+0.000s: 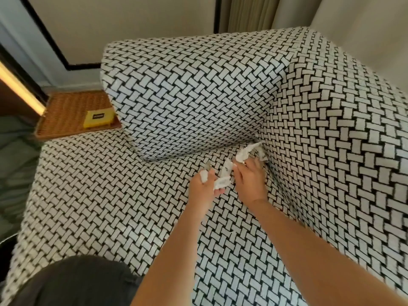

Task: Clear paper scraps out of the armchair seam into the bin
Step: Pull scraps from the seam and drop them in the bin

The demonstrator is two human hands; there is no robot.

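In the head view, your right hand (248, 176) reaches to the seam (273, 180) where the armchair (132, 195) seat meets its right arm. Its grip pinches a crumpled wad of the paper scraps (245, 153) between thumb and fingertips. I'd judge it best to draw that wad out along the crease rather than straight up, so the thin paper doesn't tear and leave bits wedged deep. A greyer piece just behind it looks lodged in the seam. Your left hand (204, 184) sits just beside the right, its grip curled round more scraps, with one strip bridging the two hands. Gather everything into that left grip so the right is free to sweep the crease toward you. Both forearms stretch forward over the seat, wrists low, backs of the hands up. The cushion (187, 96) leans near the seam's far end, so check under its corner. No bin shows here.
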